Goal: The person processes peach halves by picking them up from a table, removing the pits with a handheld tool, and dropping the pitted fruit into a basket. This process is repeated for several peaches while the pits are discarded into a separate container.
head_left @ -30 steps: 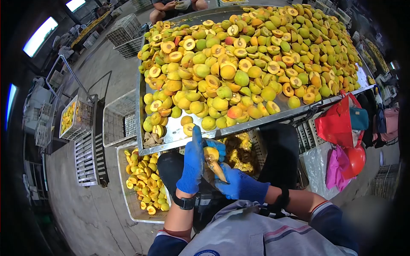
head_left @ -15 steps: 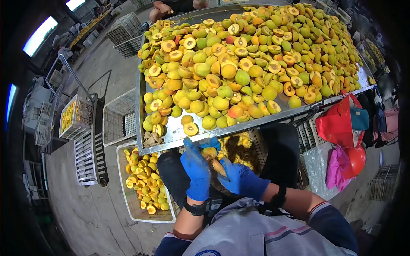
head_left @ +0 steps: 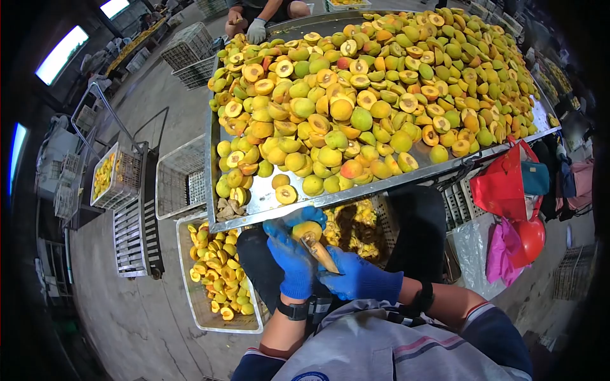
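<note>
My left hand (head_left: 286,257), in a blue glove, is closed around a yellow peach half (head_left: 307,229) just below the front edge of the metal table (head_left: 262,195). In my right hand (head_left: 362,276), also blue-gloved, is a pitting tool (head_left: 325,258) with a wooden handle. Its working end meets the cut face of the fruit; the tip's shape is hard to make out. Many halved peaches (head_left: 330,136) are heaped on the table, several with pits showing. Beneath my hands, yellow scraps and brown pits (head_left: 356,232) lie in a container between my knees.
A crate (head_left: 182,247) of peach halves stands on the floor at my left, with another crate (head_left: 166,184) behind it. A slatted trolley (head_left: 130,238) is farther left. Red bags (head_left: 505,181) hang at right. Across the table, another person's gloved hand (head_left: 257,31) rests near the fruit.
My left hand has turned, showing more of the peach half, and the pitting tool is at its cut face. Across the table, the other person's gloved hand has come into view.
</note>
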Motion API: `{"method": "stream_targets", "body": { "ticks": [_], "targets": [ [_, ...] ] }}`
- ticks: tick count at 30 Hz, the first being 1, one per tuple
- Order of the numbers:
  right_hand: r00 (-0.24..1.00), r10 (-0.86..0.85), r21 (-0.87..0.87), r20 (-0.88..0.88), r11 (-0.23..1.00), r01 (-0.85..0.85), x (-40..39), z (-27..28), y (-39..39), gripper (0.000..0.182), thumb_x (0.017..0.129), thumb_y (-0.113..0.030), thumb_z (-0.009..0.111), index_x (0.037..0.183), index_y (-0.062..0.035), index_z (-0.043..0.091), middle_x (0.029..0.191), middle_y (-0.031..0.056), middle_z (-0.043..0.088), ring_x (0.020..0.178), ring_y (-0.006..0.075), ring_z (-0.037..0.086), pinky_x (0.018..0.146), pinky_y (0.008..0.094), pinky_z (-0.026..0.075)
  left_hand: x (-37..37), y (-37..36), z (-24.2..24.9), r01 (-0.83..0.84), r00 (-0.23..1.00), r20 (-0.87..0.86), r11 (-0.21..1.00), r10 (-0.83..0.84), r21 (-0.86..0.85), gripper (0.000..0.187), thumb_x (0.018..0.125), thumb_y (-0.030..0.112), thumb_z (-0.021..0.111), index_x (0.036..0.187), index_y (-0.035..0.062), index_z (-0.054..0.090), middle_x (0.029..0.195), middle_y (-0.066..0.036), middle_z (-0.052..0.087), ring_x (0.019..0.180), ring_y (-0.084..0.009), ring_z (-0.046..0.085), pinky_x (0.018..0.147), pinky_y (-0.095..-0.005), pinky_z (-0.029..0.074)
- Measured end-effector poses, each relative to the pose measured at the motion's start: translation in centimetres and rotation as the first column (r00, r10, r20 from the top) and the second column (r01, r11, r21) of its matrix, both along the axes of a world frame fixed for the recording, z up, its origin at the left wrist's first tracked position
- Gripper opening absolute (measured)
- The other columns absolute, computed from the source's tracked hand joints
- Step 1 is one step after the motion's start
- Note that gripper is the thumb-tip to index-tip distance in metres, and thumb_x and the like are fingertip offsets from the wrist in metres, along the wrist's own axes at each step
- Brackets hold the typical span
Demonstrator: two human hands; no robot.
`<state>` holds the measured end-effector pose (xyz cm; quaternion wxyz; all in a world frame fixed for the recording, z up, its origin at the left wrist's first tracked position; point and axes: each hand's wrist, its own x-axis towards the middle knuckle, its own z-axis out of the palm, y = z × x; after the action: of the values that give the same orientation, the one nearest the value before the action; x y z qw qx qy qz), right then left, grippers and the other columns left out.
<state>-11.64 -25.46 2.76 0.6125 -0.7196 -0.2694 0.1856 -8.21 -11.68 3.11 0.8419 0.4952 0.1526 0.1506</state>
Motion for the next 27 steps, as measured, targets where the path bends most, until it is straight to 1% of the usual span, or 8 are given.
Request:
{"method": "stream_targets", "body": {
  "ticks": [2,5,6,7,10,16,22,27],
  "targets": [
    [1.000,0.025,-0.054,-0.004,0.998,-0.026,0.0,-0.7,-0.2,0.043,0.083,-0.016,0.063,0.115,0.0058,0.045,0.085,0.0269,0.058,0.072,0.0410,0.060,0.062,0.0420,0.047,0.1,0.5,-0.2,0.055,0.998,-0.012,0.998,-0.055,-0.033,0.070,0.099,0.057,0.032,0.106,-0.0073,0.058,0.087,-0.016,0.068,0.073,-0.0232,0.067,0.068,-0.0330,0.058],
    [0.936,0.028,-0.107,0.351,0.994,0.011,-0.2,-1.9,-0.4,0.018,0.077,-0.005,0.066,0.093,-0.0019,0.060,0.083,0.0148,0.053,0.064,0.0250,0.055,0.053,0.0309,0.043,-0.1,0.6,0.0,0.166,0.979,-0.102,0.982,-0.176,-0.094,0.059,0.100,0.052,0.036,0.110,-0.0037,0.054,0.088,-0.016,0.067,0.072,-0.0238,0.067,0.063,-0.0334,0.058],
    [0.997,0.034,-0.026,-0.074,0.999,-0.036,-0.2,-0.5,-0.4,0.024,0.080,-0.008,0.064,0.100,0.0006,0.054,0.080,0.0151,0.055,0.064,0.0250,0.057,0.055,0.0340,0.045,-0.2,0.5,-0.5,0.167,0.979,-0.101,0.982,-0.176,-0.094,0.059,0.100,0.052,0.036,0.110,-0.0037,0.054,0.088,-0.016,0.067,0.072,-0.0238,0.067,0.063,-0.0334,0.058],
    [0.873,0.072,0.068,-0.482,0.997,-0.044,-0.2,0.5,-0.3,0.031,0.083,-0.011,0.062,0.107,0.0030,0.048,0.076,0.0154,0.057,0.064,0.0251,0.060,0.058,0.0371,0.046,-0.3,0.4,-1.2,0.108,0.989,-0.097,0.992,-0.114,-0.060,0.058,0.100,0.052,0.035,0.110,-0.0029,0.053,0.088,-0.016,0.067,0.071,-0.0240,0.067,0.064,-0.0333,0.058],
    [0.701,0.152,0.189,-0.696,0.982,-0.025,-0.4,1.1,0.1,0.018,0.090,-0.012,0.058,0.105,-0.0049,0.049,0.070,-0.0007,0.053,0.059,0.0071,0.050,0.051,0.0242,0.039,-0.5,0.2,-1.6,0.042,0.998,-0.038,0.999,-0.041,0.020,0.057,0.100,0.051,0.034,0.110,-0.0020,0.053,0.088,-0.016,0.067,0.072,-0.0244,0.067,0.065,-0.0336,0.058],
    [0.752,0.140,0.106,-0.643,0.990,-0.094,1.1,3.1,-0.9,0.018,0.088,-0.014,0.059,0.101,-0.0047,0.050,0.067,0.0020,0.052,0.052,0.0104,0.051,0.047,0.0255,0.041,-0.5,1.0,0.0,0.179,0.983,-0.029,0.980,-0.183,-0.091,0.065,0.099,0.057,0.031,0.108,-0.0032,0.054,0.086,-0.016,0.067,0.070,-0.0248,0.067,0.066,-0.0359,0.058],
    [0.560,0.233,0.222,-0.795,0.971,-0.089,1.0,3.7,-1.0,0.012,0.090,-0.017,0.060,0.093,-0.0066,0.055,0.064,-0.0004,0.051,0.046,0.0076,0.047,0.041,0.0219,0.037,-0.4,0.7,0.7,0.279,0.959,-0.032,0.959,-0.281,-0.050,0.072,0.093,0.066,0.034,0.094,-0.0014,0.061,0.079,-0.015,0.066,0.065,-0.0252,0.065,0.060,-0.0336,0.055],
    [0.572,0.229,0.189,-0.788,0.973,-0.129,1.1,4.2,-0.9,0.014,0.091,-0.018,0.060,0.094,-0.0055,0.054,0.065,-0.0018,0.049,0.052,0.0070,0.047,0.047,0.0225,0.037,0.1,-0.4,1.5,0.190,0.963,-0.117,0.920,-0.242,-0.343,0.067,0.091,0.069,0.038,0.075,0.0068,0.059,0.065,-0.007,0.059,0.057,-0.0222,0.057,0.053,-0.0312,0.048]
  ]
}}
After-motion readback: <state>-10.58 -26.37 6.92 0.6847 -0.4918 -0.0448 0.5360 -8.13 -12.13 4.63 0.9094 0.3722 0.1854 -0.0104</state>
